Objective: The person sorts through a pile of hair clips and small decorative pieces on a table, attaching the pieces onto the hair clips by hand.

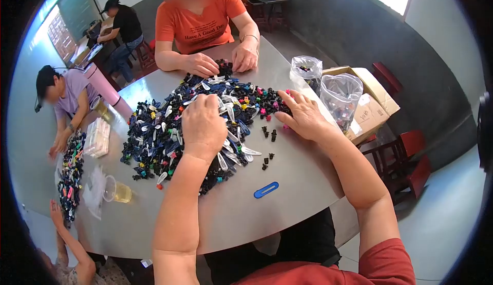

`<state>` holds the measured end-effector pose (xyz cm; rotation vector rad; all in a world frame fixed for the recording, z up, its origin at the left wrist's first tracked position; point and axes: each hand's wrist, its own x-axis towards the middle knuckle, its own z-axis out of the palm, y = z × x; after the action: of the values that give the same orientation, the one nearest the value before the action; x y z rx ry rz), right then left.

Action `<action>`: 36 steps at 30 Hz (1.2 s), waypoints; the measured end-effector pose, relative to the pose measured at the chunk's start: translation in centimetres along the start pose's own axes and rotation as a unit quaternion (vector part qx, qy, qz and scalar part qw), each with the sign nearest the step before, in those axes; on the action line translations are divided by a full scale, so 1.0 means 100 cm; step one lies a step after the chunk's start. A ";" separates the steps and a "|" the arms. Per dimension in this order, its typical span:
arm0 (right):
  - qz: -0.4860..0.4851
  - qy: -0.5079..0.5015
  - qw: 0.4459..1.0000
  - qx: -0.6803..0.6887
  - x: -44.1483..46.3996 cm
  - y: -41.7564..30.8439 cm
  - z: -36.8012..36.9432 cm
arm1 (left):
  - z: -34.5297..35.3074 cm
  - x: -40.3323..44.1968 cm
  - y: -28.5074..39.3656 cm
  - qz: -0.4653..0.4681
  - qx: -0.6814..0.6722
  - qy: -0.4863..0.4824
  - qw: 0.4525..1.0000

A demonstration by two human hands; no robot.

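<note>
Lying in a broad heap on the table (308, 182), the small hair clips (154, 136) are pointing every which way in the head view, black ones mixing with white and coloured ones. The wearer's left hand (204, 126) is resting over the middle of the heap, back upward and fingers bending down into it; I can't tell whether they're pinching anything. Over at the heap's right edge, the right hand (307, 114) is spreading, its thumb standing apart from the fingers, beside some bright pink clips (288, 95).

Just between the wearer's forearms, a white snap clip (250, 151) is lying nearly crosswise, its right end angling slightly toward the wearer. Nearer the table's front edge, a larger blue clip (266, 190) is lying by itself, its long axis slanting from near left to far right. A few black clips (273, 135) are sitting loose between it and the right hand.

Across the table, a person in orange (197, 28) is holding both hands at the heap's far edge. Off to the right, a clear bag (340, 97) is standing beside an open cardboard box (377, 105).
</note>
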<state>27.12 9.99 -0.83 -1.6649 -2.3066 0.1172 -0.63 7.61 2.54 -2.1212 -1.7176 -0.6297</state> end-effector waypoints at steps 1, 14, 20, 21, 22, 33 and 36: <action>-0.015 0.005 1.000 0.005 0.000 0.000 0.004 | 0.007 0.001 -0.003 0.043 -0.033 0.008 0.998; -0.018 0.019 0.999 -0.045 0.040 -0.027 0.035 | 0.019 -0.019 0.032 0.138 -0.024 -0.200 0.970; 0.023 0.099 0.993 -0.050 0.088 -0.024 0.064 | 0.016 -0.019 0.031 0.132 -0.027 -0.215 0.967; 0.028 0.094 0.995 -0.035 0.096 -0.025 0.064 | 0.017 -0.020 0.031 0.136 -0.026 -0.203 0.969; 0.025 0.093 0.995 -0.033 0.104 -0.026 0.065 | 0.017 -0.020 0.032 0.141 -0.025 -0.191 0.971; -0.065 0.113 0.991 -0.040 0.154 -0.048 0.051 | 0.020 -0.019 0.031 0.152 -0.044 -0.189 0.969; -0.089 -0.022 0.994 -0.059 0.173 -0.057 0.052 | 0.026 -0.022 0.027 0.167 -0.081 -0.150 0.971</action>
<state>15.42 24.94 -1.19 -1.5132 -2.5284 -0.0221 1.98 6.62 -0.79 -2.6568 -1.4297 -0.3776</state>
